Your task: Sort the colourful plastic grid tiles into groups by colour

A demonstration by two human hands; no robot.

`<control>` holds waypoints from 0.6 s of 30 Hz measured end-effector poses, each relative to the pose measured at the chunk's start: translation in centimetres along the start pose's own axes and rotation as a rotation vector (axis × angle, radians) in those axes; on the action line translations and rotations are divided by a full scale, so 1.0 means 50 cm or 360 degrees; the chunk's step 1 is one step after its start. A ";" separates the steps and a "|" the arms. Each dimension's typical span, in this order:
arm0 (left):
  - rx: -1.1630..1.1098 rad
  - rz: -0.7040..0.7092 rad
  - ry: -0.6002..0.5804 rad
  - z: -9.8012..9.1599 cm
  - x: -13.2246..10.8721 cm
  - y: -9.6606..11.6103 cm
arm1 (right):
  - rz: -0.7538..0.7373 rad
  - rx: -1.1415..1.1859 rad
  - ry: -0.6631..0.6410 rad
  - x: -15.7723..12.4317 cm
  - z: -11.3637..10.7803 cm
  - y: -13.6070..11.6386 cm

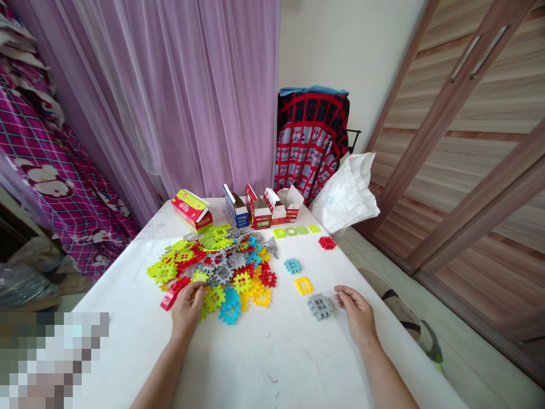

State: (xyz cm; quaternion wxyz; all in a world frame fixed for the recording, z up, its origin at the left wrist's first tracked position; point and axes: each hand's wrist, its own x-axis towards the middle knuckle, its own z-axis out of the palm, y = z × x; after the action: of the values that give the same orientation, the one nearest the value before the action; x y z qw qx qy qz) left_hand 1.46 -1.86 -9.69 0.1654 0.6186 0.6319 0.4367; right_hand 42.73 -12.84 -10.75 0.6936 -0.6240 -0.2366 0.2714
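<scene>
On the white table lies a pile of plastic interlocking tiles (223, 258) in yellow-green, grey, red, blue and yellow. My left hand (187, 304) is at the pile's near left edge, its fingers closed on a yellow-green interlocking tile (199, 276). Beside that hand rests a red curved plastic piece (174, 293). My right hand (356, 313) is open and holds nothing, just right of a grey stack of tiles (319, 307). Beyond that stack are a yellow tile (304, 285), a blue tile (292, 265) and a red tile stack (327, 243).
Along the far edge stand a red and yellow-green box (191, 210), an open blue box (236, 209) and several open red and white boxes (258, 210). A row of yellow-green tiles (302, 230) lies before them. A white plastic bag (347, 196) is at the far right corner.
</scene>
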 end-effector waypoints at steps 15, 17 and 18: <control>0.0070 0.0021 0.0051 0.001 -0.001 0.016 | -0.0067 0.0012 0.0000 0.004 -0.003 0.013; 0.0076 0.0019 0.0052 0.000 -0.001 0.017 | -0.0068 0.0015 0.0006 0.005 -0.005 0.015; 0.0077 0.0017 0.0054 0.000 -0.001 0.017 | -0.0069 0.0013 0.0008 0.006 -0.006 0.016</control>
State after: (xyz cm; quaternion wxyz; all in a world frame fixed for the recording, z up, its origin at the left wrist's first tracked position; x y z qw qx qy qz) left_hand 2.02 -2.01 -9.05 0.1374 0.6182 0.6416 0.4326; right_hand 43.07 -12.80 -11.60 0.7024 -0.6166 -0.2472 0.2557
